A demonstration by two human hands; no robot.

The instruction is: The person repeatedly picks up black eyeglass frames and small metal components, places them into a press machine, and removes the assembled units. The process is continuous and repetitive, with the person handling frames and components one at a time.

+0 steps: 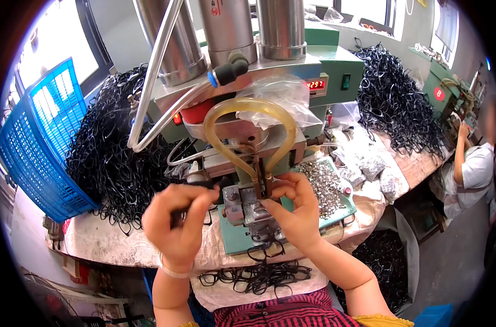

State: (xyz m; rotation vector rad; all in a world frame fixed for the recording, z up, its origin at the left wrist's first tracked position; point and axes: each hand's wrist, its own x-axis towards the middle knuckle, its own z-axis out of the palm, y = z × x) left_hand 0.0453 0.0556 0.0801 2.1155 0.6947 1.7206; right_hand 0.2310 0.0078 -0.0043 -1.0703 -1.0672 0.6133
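Observation:
In front of me a bench machine [231, 109] has a small metal fixture [253, 210] on a green base plate [234, 237]. My right hand [298, 213] is at the fixture's right side, thumb and forefinger bent close together; what they hold is too small to make out. Left of the fixture, my left hand [174, 223] is raised with curled fingers, fingertips near a dark handle-like part [218, 189]; whether it grips anything is hidden. A black eyeglass frame [267, 252] hangs at the fixture's front edge. A yellowish hose loop [250, 103] comes down to two copper-coloured prongs [263, 185].
A green tray [343, 203] of small metal parts [320, 188] stands right of the fixture. Black frames pile left [114, 152], right [392, 98] and on my lap cloth [264, 278]. A blue basket [44, 141] leans at left. Another person [471, 163] works at far right.

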